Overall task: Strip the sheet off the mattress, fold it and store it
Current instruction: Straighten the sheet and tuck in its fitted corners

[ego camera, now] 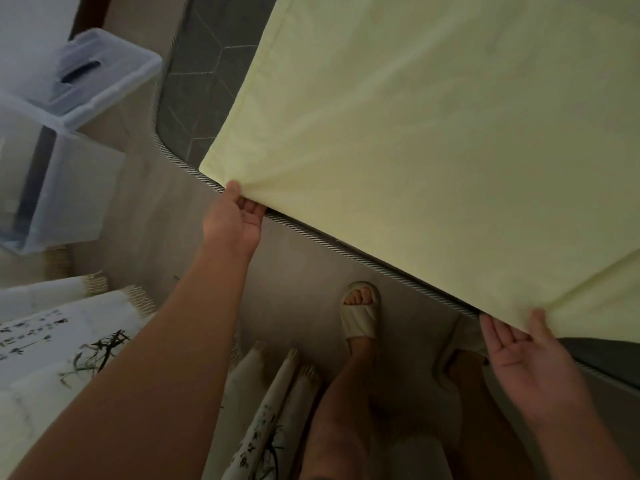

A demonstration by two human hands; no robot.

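A pale yellow sheet (433, 140) lies spread over a grey mattress (201, 81) with a hexagon pattern and a striped rope edge. My left hand (233, 216) pinches the sheet's near left corner, thumb on top and fingers underneath. My right hand (519, 344), palm up, pinches the near edge further right, thumb on top of the cloth. The sheet's near edge lies along the mattress edge between my hands. At the far left the bare mattress shows beside the sheet.
A clear plastic storage box (55, 188) with a lid (100, 77) leaning across it stands on the floor at the left. White cushions printed with ink bamboo (69, 344) lie at lower left. My feet in pale slippers (360, 317) stand close to the mattress.
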